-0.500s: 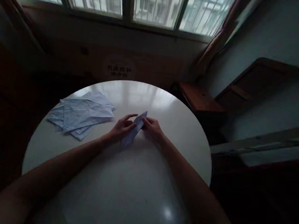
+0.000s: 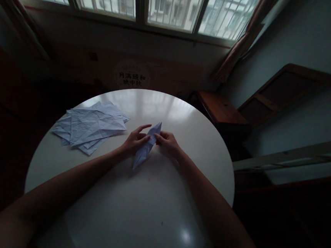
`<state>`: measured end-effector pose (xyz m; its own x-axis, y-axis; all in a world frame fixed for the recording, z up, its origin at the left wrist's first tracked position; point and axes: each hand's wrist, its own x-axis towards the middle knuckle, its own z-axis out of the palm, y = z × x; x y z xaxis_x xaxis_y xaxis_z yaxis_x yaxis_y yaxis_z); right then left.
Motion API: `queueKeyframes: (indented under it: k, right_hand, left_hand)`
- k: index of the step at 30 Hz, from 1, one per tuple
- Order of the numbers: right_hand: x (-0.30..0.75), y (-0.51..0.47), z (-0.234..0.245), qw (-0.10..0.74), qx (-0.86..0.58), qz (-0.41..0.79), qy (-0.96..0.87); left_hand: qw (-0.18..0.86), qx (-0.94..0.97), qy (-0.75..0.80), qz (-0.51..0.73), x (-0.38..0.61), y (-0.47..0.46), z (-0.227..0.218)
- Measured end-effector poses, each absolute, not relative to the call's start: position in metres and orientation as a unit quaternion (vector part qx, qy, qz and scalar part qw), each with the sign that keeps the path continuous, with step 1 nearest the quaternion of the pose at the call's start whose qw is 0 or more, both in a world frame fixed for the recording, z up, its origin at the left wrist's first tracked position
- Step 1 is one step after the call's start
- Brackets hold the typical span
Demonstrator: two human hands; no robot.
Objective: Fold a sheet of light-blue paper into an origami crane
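- Over the near tabletop [image 2: 146, 211], I've got two bare forearms [image 2: 91, 172] stretched forward, angling inward.
- Left hand [image 2: 135, 141]: thumb and fingers pinching the paper's left side, index finger extended.
- Right hand [image 2: 167, 143]: thumb and finger pinching its right edge.
- Between them, one folded paper [image 2: 145, 150], slim, pointed, tilted.
- Farther left, one pile of creased sheets [image 2: 95, 126], too overlapped to count.
- Beyond, I see four window panes [image 2: 173, 6].

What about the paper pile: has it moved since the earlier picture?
No. Judged against the table, the paper pile shows no visible shift. It lies at the same left edge.
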<state>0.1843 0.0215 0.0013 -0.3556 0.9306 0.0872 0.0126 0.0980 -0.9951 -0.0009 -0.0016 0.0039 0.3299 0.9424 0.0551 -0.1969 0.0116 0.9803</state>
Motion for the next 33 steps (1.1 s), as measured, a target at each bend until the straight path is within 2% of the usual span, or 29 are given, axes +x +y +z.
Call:
queueKeyframes:
  k: [6,17,26,33]
  right_hand:
    - [0.184,0.021,0.002,0.426,-0.389,0.557,-0.597]
    - [0.183,0.022,-0.003,0.411,-0.389,0.535,-0.627]
    - [0.184,0.019,0.005,0.374,-0.402,0.513,-0.660]
    - [0.183,0.022,0.000,0.400,-0.396,0.527,-0.637]
  left_hand:
    - [0.628,0.506,0.369,0.462,0.001,0.001,0.001]
    - [0.575,0.546,0.391,0.468,0.002,0.003,-0.008]
    - [0.615,0.468,0.364,0.520,0.004,0.002,-0.003]
    - [0.649,0.489,0.318,0.489,0.004,0.005,-0.010]
